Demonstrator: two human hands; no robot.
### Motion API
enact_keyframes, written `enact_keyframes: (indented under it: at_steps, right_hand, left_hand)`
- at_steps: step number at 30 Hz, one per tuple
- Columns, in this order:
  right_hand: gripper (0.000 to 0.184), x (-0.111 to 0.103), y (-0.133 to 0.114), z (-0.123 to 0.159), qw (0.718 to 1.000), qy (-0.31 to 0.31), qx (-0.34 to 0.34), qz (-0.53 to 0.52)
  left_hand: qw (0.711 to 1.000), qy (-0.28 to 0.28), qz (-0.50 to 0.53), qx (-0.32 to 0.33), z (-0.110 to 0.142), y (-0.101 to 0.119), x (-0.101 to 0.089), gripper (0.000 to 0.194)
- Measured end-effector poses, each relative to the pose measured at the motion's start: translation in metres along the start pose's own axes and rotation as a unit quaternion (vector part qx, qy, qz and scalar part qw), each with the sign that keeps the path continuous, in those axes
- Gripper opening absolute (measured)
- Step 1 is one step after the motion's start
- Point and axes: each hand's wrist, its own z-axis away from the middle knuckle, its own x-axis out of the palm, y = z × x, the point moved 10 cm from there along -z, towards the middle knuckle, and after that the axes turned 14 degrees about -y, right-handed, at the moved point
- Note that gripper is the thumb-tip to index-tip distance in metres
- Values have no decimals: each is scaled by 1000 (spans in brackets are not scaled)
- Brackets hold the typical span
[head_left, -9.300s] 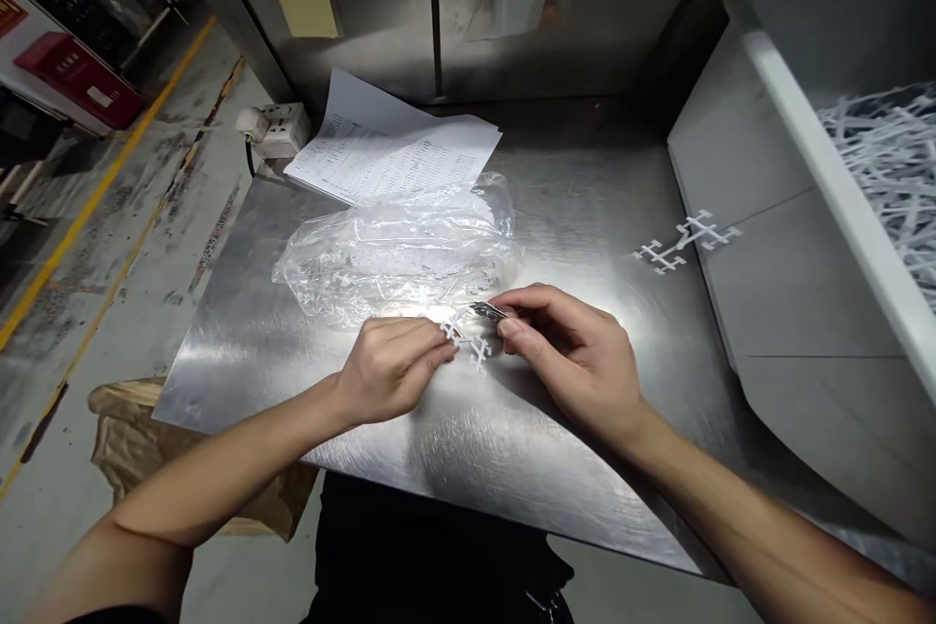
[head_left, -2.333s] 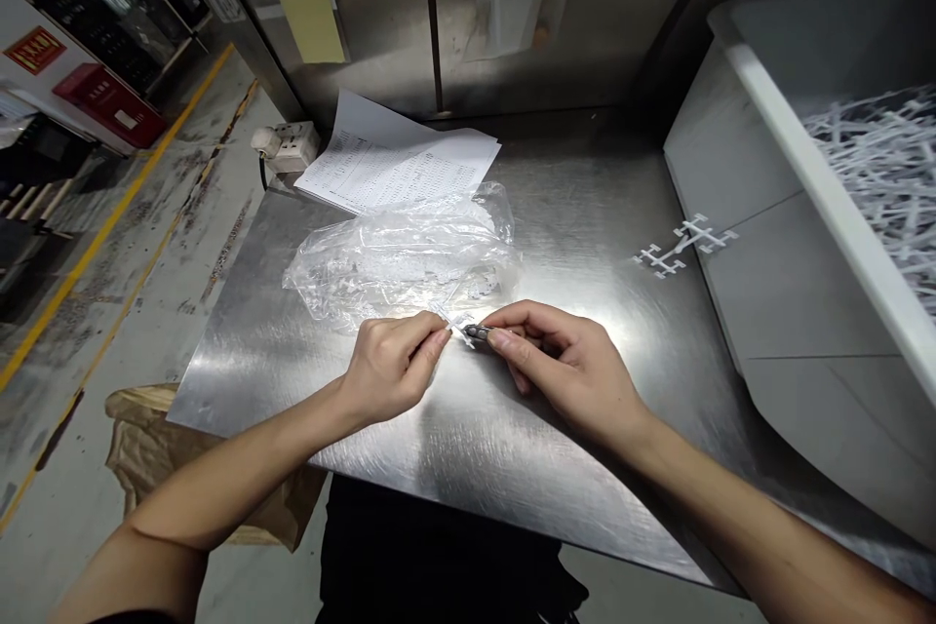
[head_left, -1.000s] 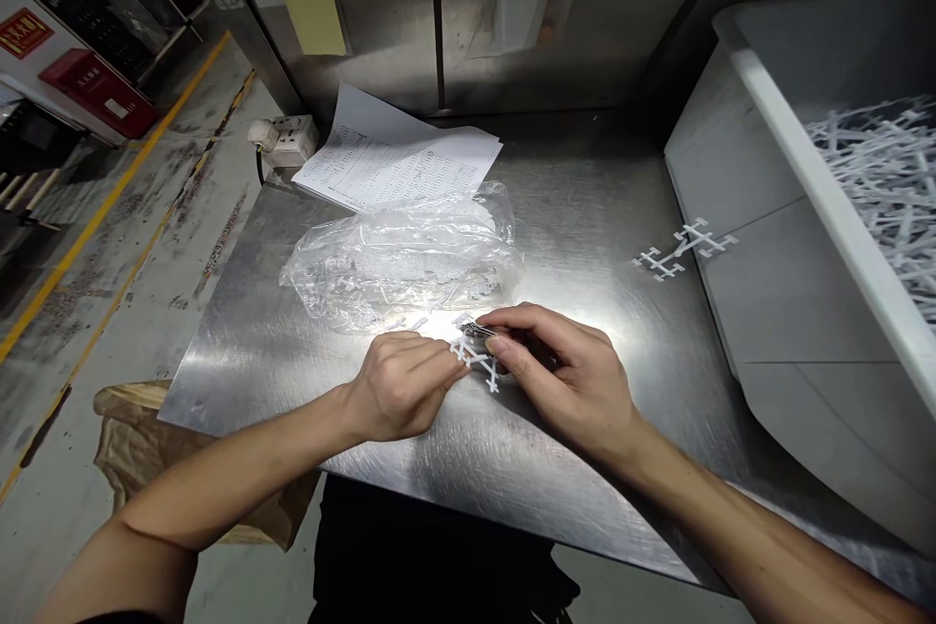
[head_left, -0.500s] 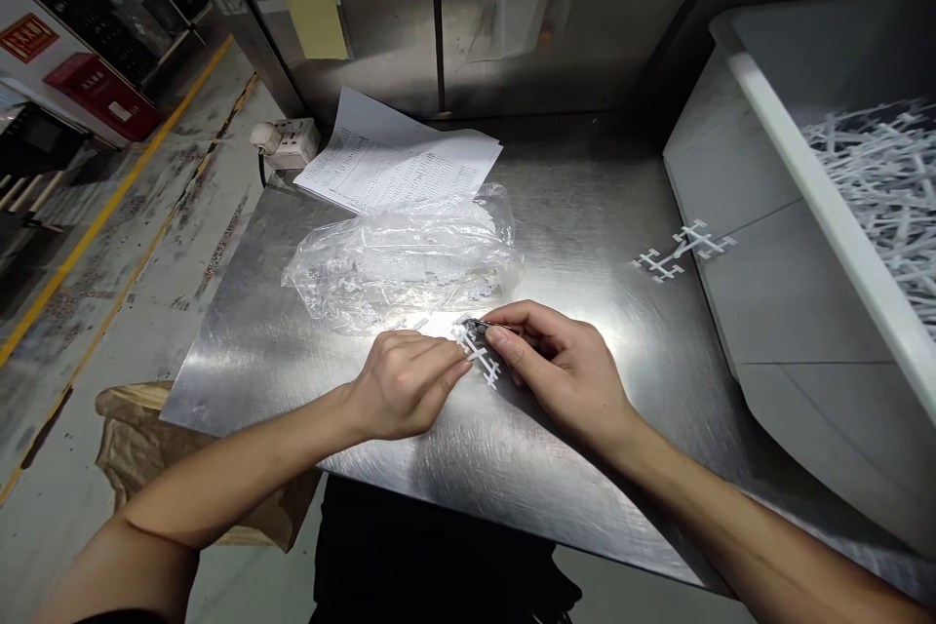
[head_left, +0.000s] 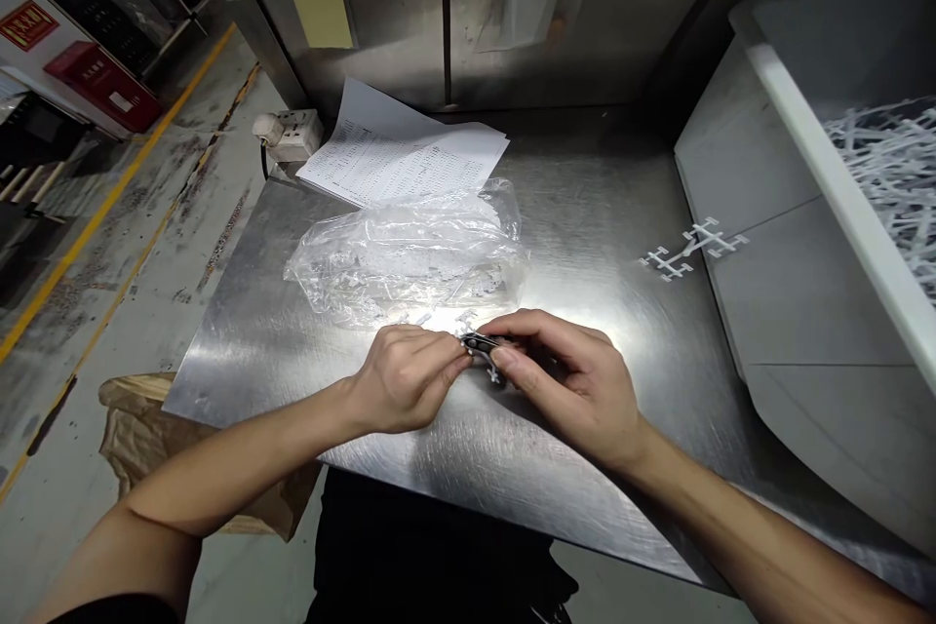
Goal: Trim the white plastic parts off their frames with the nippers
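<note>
A branched white plastic sprue point(head_left: 494, 374) is pinched in the closed fingers of my left hand point(head_left: 409, 380). My right hand point(head_left: 577, 385) is closed on small dark metal nippers point(head_left: 481, 342), whose jaws lie across the sprue by my left fingertips. The nippers and my fingers hide much of the sprue. Just beyond my hands lies a clear plastic bag point(head_left: 402, 258) with small white pieces in it. Some white bits rest at the bag's near edge.
Printed papers point(head_left: 409, 156) lie behind the bag on the metal table point(head_left: 585, 185), near a power socket point(head_left: 296, 135). To the right, a large grey bin point(head_left: 760, 283) holds many white sprues point(head_left: 892, 175); another sprue point(head_left: 665, 263) lies beside it. Brown paper point(head_left: 138, 439) is at lower left.
The nippers have shifted down along the sprue toward my left fingertips and now cover its middle. My left hand has hardly moved. The view has shifted slightly.
</note>
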Motion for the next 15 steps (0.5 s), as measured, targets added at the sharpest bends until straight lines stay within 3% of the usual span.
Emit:
enact_keyframes:
  at_steps: [9, 15]
  right_hand:
    - [13, 1, -1, 0, 1000, 1, -2, 22]
    - [11, 0, 1, 2, 999, 24, 8, 18]
  left_hand:
    - [1000, 3, -20, 7, 1, 3, 1, 22]
    - [994, 22, -105, 32, 0, 15, 1, 28]
